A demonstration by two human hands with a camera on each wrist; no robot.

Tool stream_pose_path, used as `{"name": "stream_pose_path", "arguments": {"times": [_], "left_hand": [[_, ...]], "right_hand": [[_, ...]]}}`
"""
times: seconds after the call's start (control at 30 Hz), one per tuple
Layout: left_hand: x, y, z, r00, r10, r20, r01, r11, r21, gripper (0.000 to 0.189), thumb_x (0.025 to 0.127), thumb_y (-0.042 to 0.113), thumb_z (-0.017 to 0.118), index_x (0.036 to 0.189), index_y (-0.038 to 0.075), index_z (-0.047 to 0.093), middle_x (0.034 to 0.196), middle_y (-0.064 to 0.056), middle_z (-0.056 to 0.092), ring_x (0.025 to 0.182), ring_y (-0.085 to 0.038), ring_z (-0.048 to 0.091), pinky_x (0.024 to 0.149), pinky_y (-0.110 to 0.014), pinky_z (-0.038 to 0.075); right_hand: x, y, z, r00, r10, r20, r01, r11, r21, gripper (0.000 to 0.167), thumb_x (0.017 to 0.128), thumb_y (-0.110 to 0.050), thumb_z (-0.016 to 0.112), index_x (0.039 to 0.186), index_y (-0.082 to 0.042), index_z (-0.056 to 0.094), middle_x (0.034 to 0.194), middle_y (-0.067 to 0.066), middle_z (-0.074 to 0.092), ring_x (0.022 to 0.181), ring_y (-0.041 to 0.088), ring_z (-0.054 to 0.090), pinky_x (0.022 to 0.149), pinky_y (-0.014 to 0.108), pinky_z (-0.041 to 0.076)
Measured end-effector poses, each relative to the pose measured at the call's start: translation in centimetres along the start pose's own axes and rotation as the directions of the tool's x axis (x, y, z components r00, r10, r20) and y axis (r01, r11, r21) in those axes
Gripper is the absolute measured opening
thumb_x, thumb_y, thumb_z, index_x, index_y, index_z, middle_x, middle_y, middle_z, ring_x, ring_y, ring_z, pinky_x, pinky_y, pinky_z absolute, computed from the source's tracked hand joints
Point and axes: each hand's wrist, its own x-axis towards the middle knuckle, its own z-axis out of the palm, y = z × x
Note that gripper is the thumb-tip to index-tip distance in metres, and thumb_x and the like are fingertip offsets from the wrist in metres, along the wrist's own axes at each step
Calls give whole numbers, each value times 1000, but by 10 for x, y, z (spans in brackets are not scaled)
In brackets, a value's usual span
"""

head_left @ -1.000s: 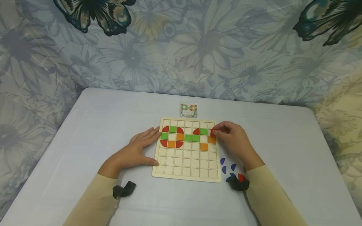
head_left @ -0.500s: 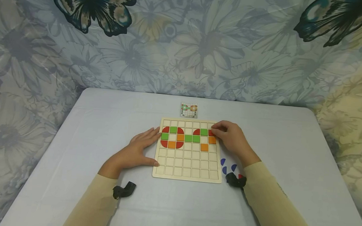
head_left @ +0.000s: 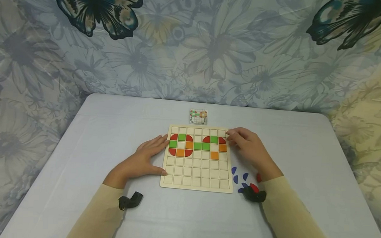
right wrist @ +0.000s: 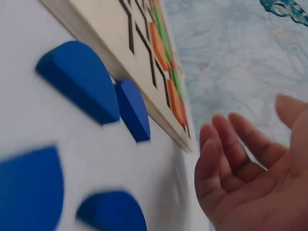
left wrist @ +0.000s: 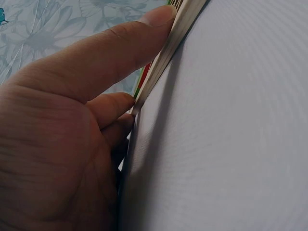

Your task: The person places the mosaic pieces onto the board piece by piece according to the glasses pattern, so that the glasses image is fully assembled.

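Observation:
A wooden grid board [head_left: 197,172] lies on the table, its upper rows partly filled with red rounded pieces, green squares and orange squares. Along the board's left edge rests my left hand [head_left: 142,161], fingers and thumb spread and touching the rim; the left wrist view shows the thumb [left wrist: 120,53] against it. My right hand [head_left: 250,146] is at the upper right corner, holding nothing, its fingers loosely bent. Close to its fingertips a red rounded piece [head_left: 222,140] sits in a cell, above an orange square [head_left: 222,147]. Several blue half-round pieces [right wrist: 77,79] lie beside the board.
A small pattern card [head_left: 198,116] lies behind the board. Red pieces [head_left: 254,188] lie near the right wrist, partly covered by the black wrist camera [head_left: 254,195]. Flowered cloth [head_left: 212,63] hangs behind the white table [head_left: 120,112].
My right hand has pressed the red rounded piece into the upper right cell, let it go and drawn off slightly to the right. The left hand has stayed put.

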Motion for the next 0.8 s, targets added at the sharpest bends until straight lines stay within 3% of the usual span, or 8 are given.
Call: {"name": "stream_pose_path", "arguments": {"times": [0.2,0.3,0.43,0.6,0.73,0.8], "left_hand": [[0,0,0,1000,2,2,-2,1000,1,116,80,47,97,172,13,35,180,4,17,166,-24,8,129,-56,6],[0,0,1,1000,0,3,0,1000,-5,117,79,48,97,172,12,35,180,5,16,166,-23,8,129,-56,6],[-1,-1,1,1000,1,2,-1,1000,-6,117,80,48,97,172,12,35,180,5,17,166,-24,8,129,-56,6],[0,0,1,1000,5,3,-5,1000,-3,117,80,48,97,172,11,35,180,5,17,166,-24,8,129,-56,6],[0,0,1,1000,6,2,-6,1000,-3,117,80,47,97,172,11,35,180,5,17,166,-24,8,129,-55,6],[0,0,1,1000,7,3,-7,1000,-2,116,80,46,97,172,11,35,180,4,17,166,-24,8,129,-56,6]], "right_hand": [[-21,8,-23,991,-119,53,109,981,161,74,116,-61,33,148,0,60,131,16,69,119,32,64,98,32,56],[-31,15,-34,980,-192,59,165,936,310,78,116,-61,25,150,1,57,133,22,67,120,35,64,95,29,56],[-43,30,-47,956,-288,62,229,857,462,72,117,-56,22,151,-5,60,136,26,65,123,37,64,98,35,56],[-60,54,-60,933,-353,73,264,807,529,70,118,-50,16,153,-6,58,136,22,66,124,33,65,98,35,56],[-72,71,-65,931,-355,82,254,792,555,69,119,-46,14,155,-5,56,137,19,67,125,29,65,98,33,56],[-78,77,-66,932,-354,79,259,801,539,69,119,-45,13,156,-3,54,138,19,66,125,28,65,98,32,55]]}}
